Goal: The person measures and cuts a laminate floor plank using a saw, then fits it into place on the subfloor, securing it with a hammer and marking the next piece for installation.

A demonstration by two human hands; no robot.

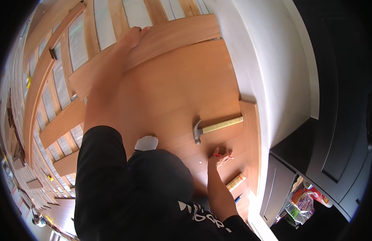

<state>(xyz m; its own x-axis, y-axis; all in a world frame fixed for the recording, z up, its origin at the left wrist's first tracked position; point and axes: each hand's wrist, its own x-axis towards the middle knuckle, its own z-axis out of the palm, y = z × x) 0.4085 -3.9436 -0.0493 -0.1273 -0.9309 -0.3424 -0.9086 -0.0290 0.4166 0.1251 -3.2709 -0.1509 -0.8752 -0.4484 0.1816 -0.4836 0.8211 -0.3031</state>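
Note:
My left hand reaches far forward, its fingers curled over the far edge of a brown wooden floorboard. A thin gap shows between that board's right end and the laid wooden floor on the near side. My right hand is low over the floor at the right, closed around a slim red pencil. Just beyond it lies a claw hammer with a yellow handle, its head toward the left.
Pale joists over a whitish sheet extend beyond the boards. A loose narrow board lies along the white wall. Black cabinets stand at the right. Near my right forearm are a yellowish printed stick-like object and a blue pen-like object.

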